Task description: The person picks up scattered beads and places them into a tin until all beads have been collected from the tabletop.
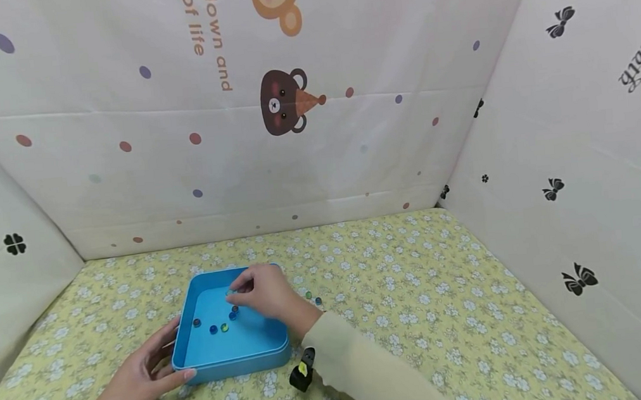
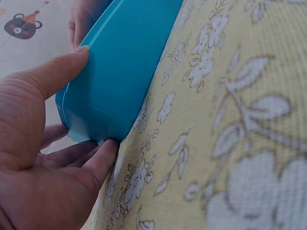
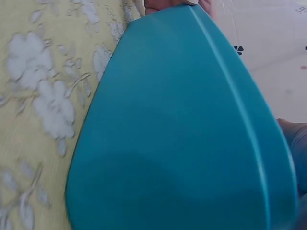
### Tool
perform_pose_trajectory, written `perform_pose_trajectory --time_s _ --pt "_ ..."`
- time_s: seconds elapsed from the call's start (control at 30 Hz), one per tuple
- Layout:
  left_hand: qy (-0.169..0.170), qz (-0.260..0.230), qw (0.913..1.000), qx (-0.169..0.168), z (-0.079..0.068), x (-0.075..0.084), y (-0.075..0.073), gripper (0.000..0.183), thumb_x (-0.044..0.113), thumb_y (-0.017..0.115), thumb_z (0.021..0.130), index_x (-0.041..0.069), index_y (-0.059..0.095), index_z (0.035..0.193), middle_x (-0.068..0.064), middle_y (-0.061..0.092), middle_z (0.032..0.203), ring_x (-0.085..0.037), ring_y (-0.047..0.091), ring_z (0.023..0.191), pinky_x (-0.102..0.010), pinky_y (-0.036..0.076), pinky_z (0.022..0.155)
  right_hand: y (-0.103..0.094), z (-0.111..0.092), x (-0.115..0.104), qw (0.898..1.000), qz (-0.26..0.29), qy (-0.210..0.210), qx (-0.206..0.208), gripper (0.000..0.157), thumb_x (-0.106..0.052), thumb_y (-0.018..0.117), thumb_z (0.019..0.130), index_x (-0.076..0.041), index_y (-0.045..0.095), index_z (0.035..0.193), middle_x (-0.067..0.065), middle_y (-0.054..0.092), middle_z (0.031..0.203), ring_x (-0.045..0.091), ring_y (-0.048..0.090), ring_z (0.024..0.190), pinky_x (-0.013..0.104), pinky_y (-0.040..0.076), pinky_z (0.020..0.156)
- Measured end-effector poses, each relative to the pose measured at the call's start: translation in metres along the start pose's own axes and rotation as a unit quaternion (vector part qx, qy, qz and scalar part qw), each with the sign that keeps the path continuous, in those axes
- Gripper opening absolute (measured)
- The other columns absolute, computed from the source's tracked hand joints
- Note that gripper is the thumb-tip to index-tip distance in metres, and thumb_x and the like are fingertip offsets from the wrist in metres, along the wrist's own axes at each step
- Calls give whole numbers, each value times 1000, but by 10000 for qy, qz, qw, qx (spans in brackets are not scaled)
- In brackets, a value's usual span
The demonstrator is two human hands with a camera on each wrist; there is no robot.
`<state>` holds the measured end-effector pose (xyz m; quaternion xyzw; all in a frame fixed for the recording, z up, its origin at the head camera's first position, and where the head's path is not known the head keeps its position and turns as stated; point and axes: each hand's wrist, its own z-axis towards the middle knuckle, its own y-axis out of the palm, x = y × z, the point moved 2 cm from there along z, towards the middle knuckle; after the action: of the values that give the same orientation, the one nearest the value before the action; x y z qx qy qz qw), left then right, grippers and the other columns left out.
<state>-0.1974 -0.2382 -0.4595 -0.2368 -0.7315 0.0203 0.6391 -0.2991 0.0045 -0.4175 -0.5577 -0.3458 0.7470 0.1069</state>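
A shallow blue plastic box (image 1: pixel 240 364) sits on the flowered cloth. My left hand (image 1: pixel 141 371) grips its near left corner, thumb on the front wall and fingers against the side, as the left wrist view also shows. Over the inside of the box, my right hand (image 1: pixel 262 292) pinches a small pale glass marble (image 1: pixel 230 292) between thumb and fingertips. Below lie several marbles on the box floor, among them a brown marble (image 1: pixel 196 323), a dark blue marble (image 1: pixel 213 329) and a yellow-green marble (image 1: pixel 225 327). In the right wrist view the box wall (image 3: pixel 168 120) hides most of the right hand.
Just right of the box, a green marble (image 1: pixel 308 295) and a dark blue marble (image 1: pixel 318 301) lie on the yellow cloth (image 1: pixel 396 282). White patterned wall sheets enclose the table at the back and both sides. A black strapped device (image 1: pixel 303 370) is on my right wrist.
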Motion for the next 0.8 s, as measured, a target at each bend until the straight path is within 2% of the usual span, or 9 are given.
perform_pose_trajectory --time_s 0.27,0.6,0.8 --pt "-7 11 10000 -6 -1 1 0 103 37 76 93 22 6 167 -24 14 170 -54 21 152 1 49 106 13 10 -1 9982 -13 599 56 16 -30 80 92 -16 83 101 -10 70 86 -1 58 74 12 54 57" --pt "-27 -21 10000 -31 -2 0 0 101 36 76 93 24 7 167 -22 14 170 -52 22 153 -1 49 107 23 16 -2 9949 -225 980 -50 15 -28 82 91 -17 83 102 -9 74 87 -1 61 74 14 56 57" --pt "-16 -33 10000 -52 -1 1 -1 103 37 76 93 23 6 167 -23 13 170 -54 20 153 0 49 106 25 17 -3 9917 -435 1211 -56 16 -27 82 90 -19 84 104 -8 76 100 3 67 86 19 65 69"
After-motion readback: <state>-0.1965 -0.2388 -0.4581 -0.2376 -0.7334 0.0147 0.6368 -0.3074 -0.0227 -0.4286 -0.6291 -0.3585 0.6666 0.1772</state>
